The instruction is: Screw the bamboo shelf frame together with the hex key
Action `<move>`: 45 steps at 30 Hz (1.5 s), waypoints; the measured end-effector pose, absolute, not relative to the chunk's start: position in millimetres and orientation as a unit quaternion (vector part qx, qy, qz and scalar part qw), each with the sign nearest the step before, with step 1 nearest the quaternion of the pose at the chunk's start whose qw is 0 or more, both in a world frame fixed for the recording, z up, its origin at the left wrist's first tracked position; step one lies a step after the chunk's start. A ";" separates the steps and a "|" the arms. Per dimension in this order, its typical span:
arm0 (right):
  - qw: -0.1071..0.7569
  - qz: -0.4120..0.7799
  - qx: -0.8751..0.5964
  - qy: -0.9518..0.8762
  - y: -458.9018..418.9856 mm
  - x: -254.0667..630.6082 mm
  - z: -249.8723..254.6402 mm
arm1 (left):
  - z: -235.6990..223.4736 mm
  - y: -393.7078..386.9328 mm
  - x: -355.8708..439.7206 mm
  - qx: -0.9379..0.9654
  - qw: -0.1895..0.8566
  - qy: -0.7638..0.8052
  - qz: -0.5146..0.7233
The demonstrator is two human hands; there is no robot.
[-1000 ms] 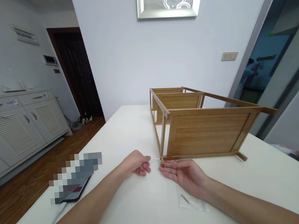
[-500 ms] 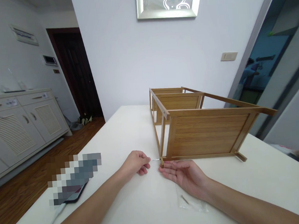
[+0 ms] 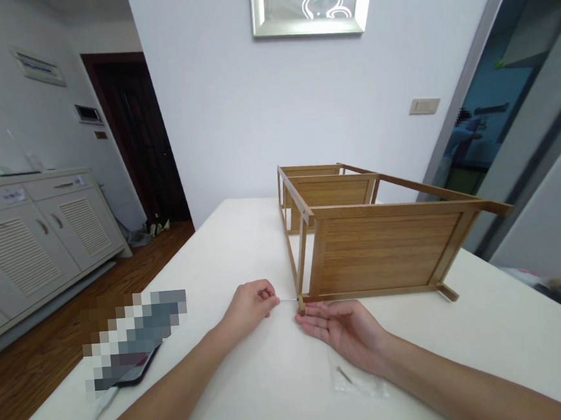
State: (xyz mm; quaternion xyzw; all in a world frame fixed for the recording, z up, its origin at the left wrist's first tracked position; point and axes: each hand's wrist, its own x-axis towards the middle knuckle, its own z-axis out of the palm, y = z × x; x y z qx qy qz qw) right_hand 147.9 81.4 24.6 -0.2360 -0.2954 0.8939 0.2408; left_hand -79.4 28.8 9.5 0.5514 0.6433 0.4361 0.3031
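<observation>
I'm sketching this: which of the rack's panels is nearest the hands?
The front panel, its lower-left corner by the right hand; the other panels stand behind it, toward the wall.

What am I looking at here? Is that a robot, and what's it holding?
No robot here! These are a person's two bare hands, seen by a camera worn on their head, looking forward and down. The left hand pinches a thin rod that points at the near corner of a wooden rack. The right hand is open, its fingers at that corner. The rack lies on a white table, with a clear bag and a screw near the right wrist.
</observation>
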 end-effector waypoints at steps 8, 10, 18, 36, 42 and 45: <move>0.239 0.893 -0.237 -0.299 82.5 147.8 23.3 | 14.3 22.3 -83.8 0.676 0.118 0.648 0.330; 0.240 0.893 -0.238 -0.296 82.1 147.8 24.1 | 14.9 21.0 -85.4 0.713 0.055 0.642 0.276; 0.240 0.893 -0.238 -0.296 81.0 148.1 26.2 | 22.3 17.6 -84.3 0.733 0.035 0.641 0.225; 0.236 0.894 -0.240 -0.295 82.1 146.9 26.3 | 25.3 22.5 -87.2 0.444 0.556 0.603 0.361; 0.238 0.893 -0.240 -0.297 82.0 147.9 24.9 | 28.0 22.2 -86.9 0.442 0.561 0.592 0.373; 0.241 0.894 -0.241 -0.291 82.2 147.4 24.8 | 25.6 22.5 -88.0 0.452 0.552 0.592 0.375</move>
